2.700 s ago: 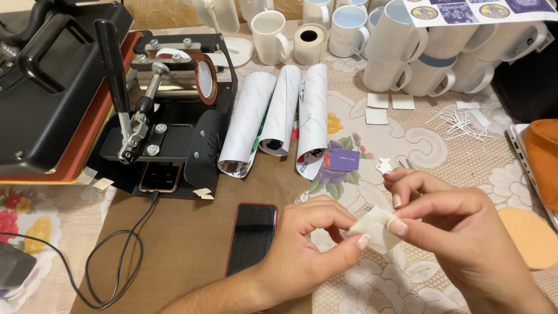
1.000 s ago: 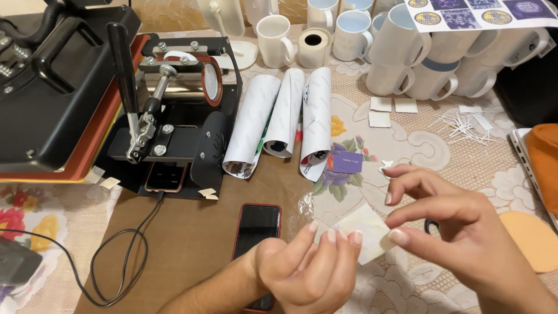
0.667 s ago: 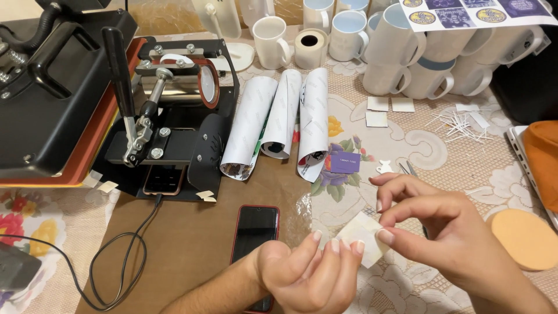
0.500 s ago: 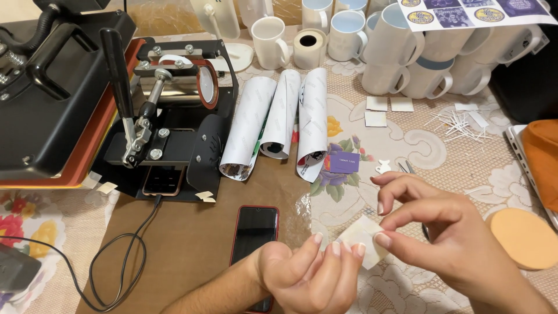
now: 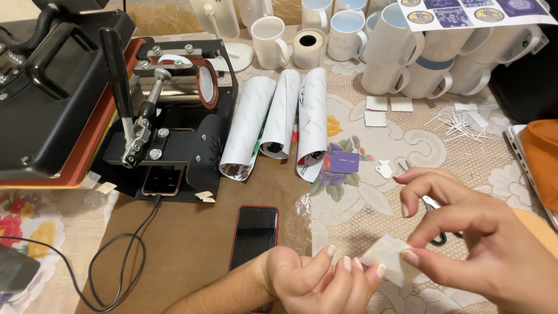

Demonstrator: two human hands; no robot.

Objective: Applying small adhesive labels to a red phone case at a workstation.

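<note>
Both hands are pinching 1 small white paper piece above the counter edge: right hand fingers gripping its corner, left hand fingertips steadying it, prob. to peel a layer.

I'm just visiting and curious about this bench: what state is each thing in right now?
White piece: pinched between both hands, off the table.
Left hand: fingers on the piece's left edge.
Right hand: thumb and finger on its right side.
Phone: flat, screen dark.
Mug press: no mug in it.
Paper rolls: rolled, lying side by side.
Mugs: upright, white.
Tape roll: standing on end.
</note>
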